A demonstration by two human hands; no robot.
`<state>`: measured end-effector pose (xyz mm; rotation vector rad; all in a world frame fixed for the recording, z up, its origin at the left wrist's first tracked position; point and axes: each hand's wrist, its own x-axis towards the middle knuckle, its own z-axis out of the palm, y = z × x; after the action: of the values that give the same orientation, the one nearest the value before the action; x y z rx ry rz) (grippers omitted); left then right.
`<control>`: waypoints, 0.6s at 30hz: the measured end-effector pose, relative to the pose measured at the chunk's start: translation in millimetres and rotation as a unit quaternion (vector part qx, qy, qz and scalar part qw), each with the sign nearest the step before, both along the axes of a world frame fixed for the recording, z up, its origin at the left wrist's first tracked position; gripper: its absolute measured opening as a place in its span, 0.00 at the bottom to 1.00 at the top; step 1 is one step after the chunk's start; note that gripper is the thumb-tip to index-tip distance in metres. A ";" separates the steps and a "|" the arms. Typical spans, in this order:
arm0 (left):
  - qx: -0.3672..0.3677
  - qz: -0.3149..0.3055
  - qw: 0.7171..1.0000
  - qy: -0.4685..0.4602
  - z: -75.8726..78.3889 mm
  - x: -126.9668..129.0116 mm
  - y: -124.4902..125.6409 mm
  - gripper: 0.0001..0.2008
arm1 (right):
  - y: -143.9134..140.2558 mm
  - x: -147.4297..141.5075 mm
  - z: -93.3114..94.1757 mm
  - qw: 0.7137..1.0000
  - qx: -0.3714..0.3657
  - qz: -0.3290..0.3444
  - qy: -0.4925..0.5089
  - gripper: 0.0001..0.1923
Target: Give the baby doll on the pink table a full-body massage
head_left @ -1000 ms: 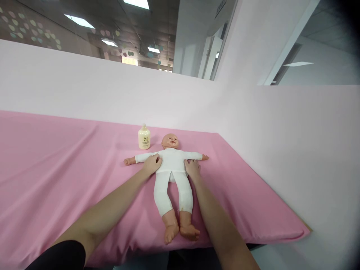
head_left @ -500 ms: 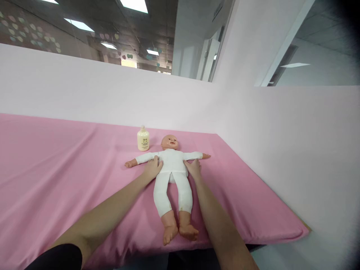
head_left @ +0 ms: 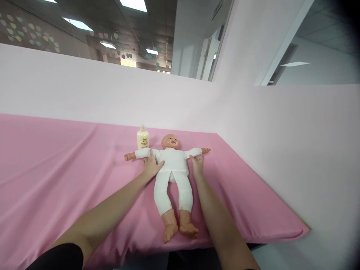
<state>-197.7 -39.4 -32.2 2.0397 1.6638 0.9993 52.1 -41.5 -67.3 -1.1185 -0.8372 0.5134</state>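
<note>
A baby doll (head_left: 172, 161) with a bald head and a white cloth body lies on its back, arms stretched out sideways and bare feet towards me. My left hand (head_left: 152, 165) rests against the doll at the image-left armpit, thumb spread towards the chest and fingers reaching up to the sleeve. On the other side, my right hand (head_left: 197, 163) is just below the other sleeve, its thumb and fingers apart and the tips by the upper arm. Whether those tips press on the cloth is hard to see. Neither hand is closed around the doll.
A pump-neck bottle (head_left: 143, 138) of pale yellow liquid stands behind the doll's image-left arm. Pink cloth (head_left: 70, 168) covers the padded table, with folds at the left. White walls (head_left: 112, 93) with windows border the back and right sides.
Both hands have shifted from the doll's sides, the left thumb spreading wider and the right hand moving off the torso towards the sleeve. The doll's arms lie slightly higher towards its head.
</note>
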 end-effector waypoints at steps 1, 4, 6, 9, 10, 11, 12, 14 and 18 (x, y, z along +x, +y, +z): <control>0.015 0.004 1.000 -0.008 -0.1 -0.3 0.4 0.49 | -0.8 1.0 1.0 1.000 -0.006 -0.001 0.013 0.48; 0.061 0.005 0.997 -0.044 -0.5 -3.2 3.7 0.55 | -4.0 2.8 4.6 0.999 -0.007 -0.007 0.049 0.44; 0.086 -0.009 0.993 -0.079 -0.5 -6.7 7.6 0.58 | -4.5 3.9 6.3 0.998 -0.004 -0.017 0.068 0.44; 0.109 -0.038 0.982 -0.153 -0.1 -13.4 16.4 0.60 | 0.0 7.3 7.6 0.996 0.006 -0.035 0.078 0.44; 0.115 -0.041 0.976 -0.182 0.0 -15.9 20.1 0.60 | 2.7 8.9 8.0 0.996 0.011 -0.041 0.079 0.44; 0.120 -0.039 0.969 -0.213 0.0 -18.5 24.1 0.59 | 5.5 10.7 8.5 0.996 0.016 -0.046 0.080 0.44; 0.124 -0.034 0.961 -0.245 -0.2 -21.2 28.4 0.58 | 8.3 12.7 9.2 0.995 0.020 -0.051 0.079 0.44; 0.119 -0.021 0.942 -0.312 -0.9 -27.3 37.0 0.56 | 13.2 16.8 10.7 0.995 0.026 -0.057 0.076 0.43; 0.070 0.021 0.917 -0.391 -1.0 -41.7 49.7 0.54 | 19.6 25.0 11.6 0.995 0.029 -0.049 0.077 0.43</control>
<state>-239.4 10.3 -33.2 1.3608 1.2145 1.6954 77.0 -21.9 -55.7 -1.0476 -0.6553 0.4854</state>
